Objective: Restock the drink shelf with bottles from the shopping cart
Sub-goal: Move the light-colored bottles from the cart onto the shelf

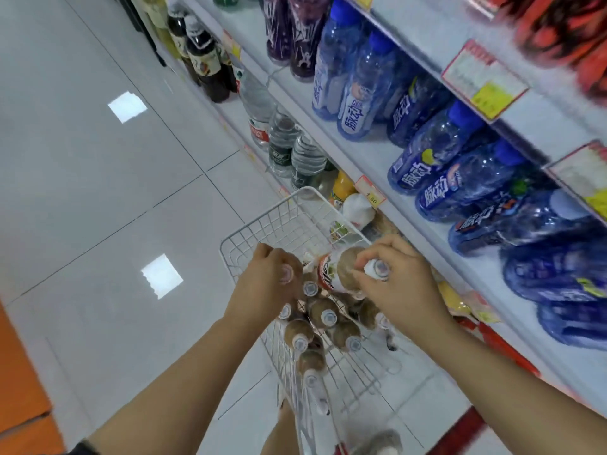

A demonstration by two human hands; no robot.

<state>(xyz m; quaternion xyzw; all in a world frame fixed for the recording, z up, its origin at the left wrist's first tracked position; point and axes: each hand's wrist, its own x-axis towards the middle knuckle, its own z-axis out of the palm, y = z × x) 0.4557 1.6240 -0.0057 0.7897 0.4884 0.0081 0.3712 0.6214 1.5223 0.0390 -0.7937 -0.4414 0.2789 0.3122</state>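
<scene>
Head camera looks down on a white wire shopping cart (262, 231) parked beside a drink shelf (371, 152). Right hand (399, 284) has its fingers curled shut around the white-capped neck of a brown bottle (341, 274), which is tilted above the cart. Left hand (267, 284) closes over the cap of a second bottle (286, 273). More brown bottles (323, 316) stand upright in the cart below. Blue bottles (427, 159) line the shelf at right, well apart from the hands.
</scene>
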